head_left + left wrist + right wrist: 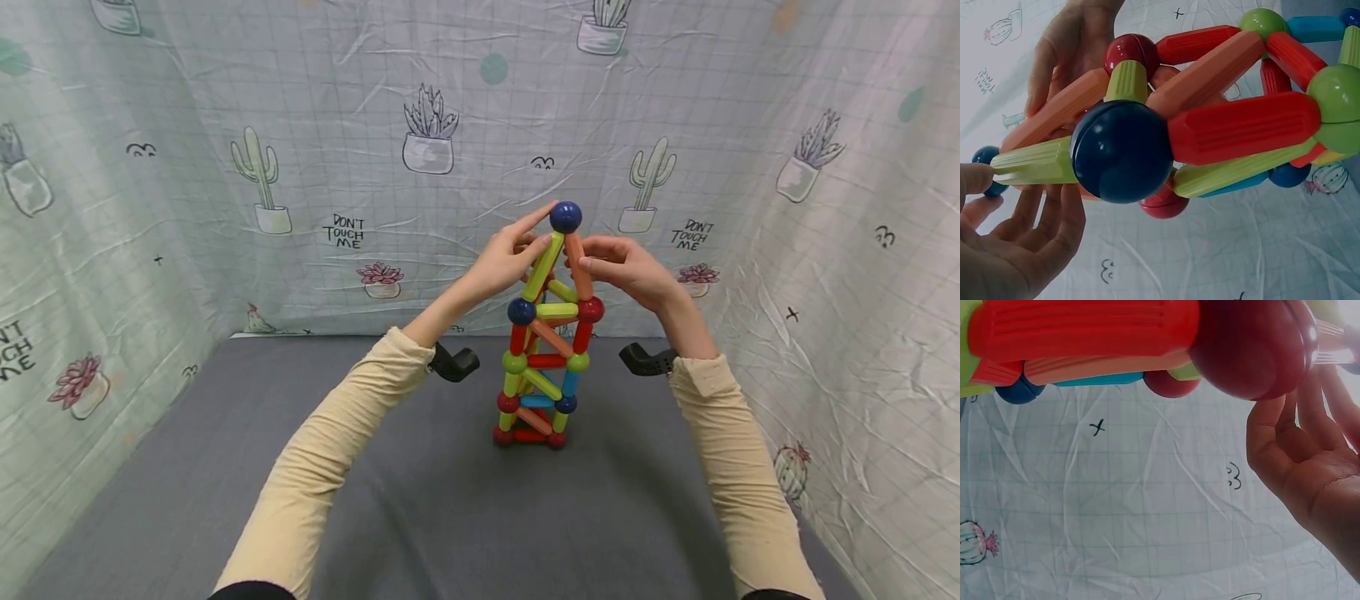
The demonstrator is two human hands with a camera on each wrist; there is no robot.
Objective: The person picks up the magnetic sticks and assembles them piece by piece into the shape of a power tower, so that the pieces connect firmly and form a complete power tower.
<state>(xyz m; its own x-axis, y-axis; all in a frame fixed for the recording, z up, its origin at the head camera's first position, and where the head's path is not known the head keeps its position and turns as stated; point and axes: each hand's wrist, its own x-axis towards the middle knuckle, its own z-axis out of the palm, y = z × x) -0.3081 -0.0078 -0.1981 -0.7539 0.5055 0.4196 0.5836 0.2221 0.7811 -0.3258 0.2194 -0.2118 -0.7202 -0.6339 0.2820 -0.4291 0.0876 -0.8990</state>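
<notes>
Hands meet at the top of a colourful rod-and-ball tower (pixel 542 358) on the grey surface (pixel 420 500): left hand (pixel 510 262) pinches the green rod (pixel 544 265) just under the blue ball (pixel 566 217); right hand (pixel 626 267) pinches the orange rod (pixel 578 265) beside it.

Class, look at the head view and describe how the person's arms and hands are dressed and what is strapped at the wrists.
Both arms wear long cream-yellow ribbed sleeves: left sleeve, right sleeve. A black mount sticks out at each wrist: left mount, right mount. The left hand and right hand are bare, without gloves.
</notes>
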